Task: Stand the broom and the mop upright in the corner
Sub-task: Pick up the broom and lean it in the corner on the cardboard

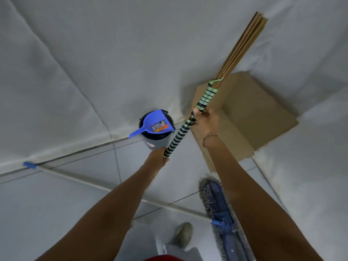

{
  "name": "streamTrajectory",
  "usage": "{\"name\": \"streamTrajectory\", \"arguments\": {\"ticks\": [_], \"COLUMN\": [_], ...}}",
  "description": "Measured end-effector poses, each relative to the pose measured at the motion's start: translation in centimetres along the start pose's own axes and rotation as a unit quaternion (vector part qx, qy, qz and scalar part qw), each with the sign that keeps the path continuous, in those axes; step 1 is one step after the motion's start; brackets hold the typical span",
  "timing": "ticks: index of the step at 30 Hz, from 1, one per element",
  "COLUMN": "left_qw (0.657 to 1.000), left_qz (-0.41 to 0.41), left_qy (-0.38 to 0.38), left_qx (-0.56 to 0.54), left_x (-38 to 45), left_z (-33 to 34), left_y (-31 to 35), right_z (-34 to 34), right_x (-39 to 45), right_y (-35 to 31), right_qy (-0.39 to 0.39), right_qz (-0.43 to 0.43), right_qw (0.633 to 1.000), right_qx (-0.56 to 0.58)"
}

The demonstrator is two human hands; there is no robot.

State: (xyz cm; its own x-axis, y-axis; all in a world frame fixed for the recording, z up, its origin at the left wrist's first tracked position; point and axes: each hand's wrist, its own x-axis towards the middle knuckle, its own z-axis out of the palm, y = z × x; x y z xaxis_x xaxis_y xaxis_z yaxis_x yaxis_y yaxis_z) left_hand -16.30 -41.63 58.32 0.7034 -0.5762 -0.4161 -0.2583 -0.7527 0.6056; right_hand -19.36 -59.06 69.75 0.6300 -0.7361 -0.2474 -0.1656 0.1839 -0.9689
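Green-and-black banded broom (185, 127) carried in both hands toward the corner, handle tilted.

Right hand (202, 119) is wrapped around the upper part of the handle, just below the bundle of tan sticks; left hand (159, 155) is closed around the lower end. Broom points up and to the right, above the cardboard box (250, 113) that fills the corner where the two walls meet. Mop (220, 210) lies flat on the tiled floor, its pale pole running left to a blue tip by the wall. To finish this step well, lower the butt to the floor beside the box first, then swing the handle vertical and rest it against the wall (the bucket (157, 142) holding a blue dustpan (153, 124) stands near, so keep clear of it).
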Motion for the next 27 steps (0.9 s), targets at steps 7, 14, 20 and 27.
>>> {"name": "streamTrajectory", "arguments": {"ticks": [7, 14, 20, 27], "left_qw": [0.998, 0.997, 0.996, 0.997], "left_qz": [0.051, 0.055, 0.074, 0.049], "left_qy": [0.013, 0.039, 0.04, 0.005], "left_qx": [0.039, 0.029, -0.029, -0.058], "left_x": [3.2, 8.7, 16.1, 27.3], "left_z": [3.4, 3.7, 4.3, 4.4], "left_y": [9.7, 15.8, 19.8, 24.6], "right_z": [-9.1, -12.9, -14.3, -14.9], "right_x": [4.1, 9.3, 17.1, 28.8], "right_y": [-3.5, -6.4, -7.5, -9.5], "right_qy": [0.044, 0.058, 0.06, 0.061], "right_qz": [-0.036, -0.063, -0.099, -0.059], "right_qw": [0.998, 0.996, 0.993, 0.994], "right_qx": [-0.04, -0.02, -0.038, -0.066]}}
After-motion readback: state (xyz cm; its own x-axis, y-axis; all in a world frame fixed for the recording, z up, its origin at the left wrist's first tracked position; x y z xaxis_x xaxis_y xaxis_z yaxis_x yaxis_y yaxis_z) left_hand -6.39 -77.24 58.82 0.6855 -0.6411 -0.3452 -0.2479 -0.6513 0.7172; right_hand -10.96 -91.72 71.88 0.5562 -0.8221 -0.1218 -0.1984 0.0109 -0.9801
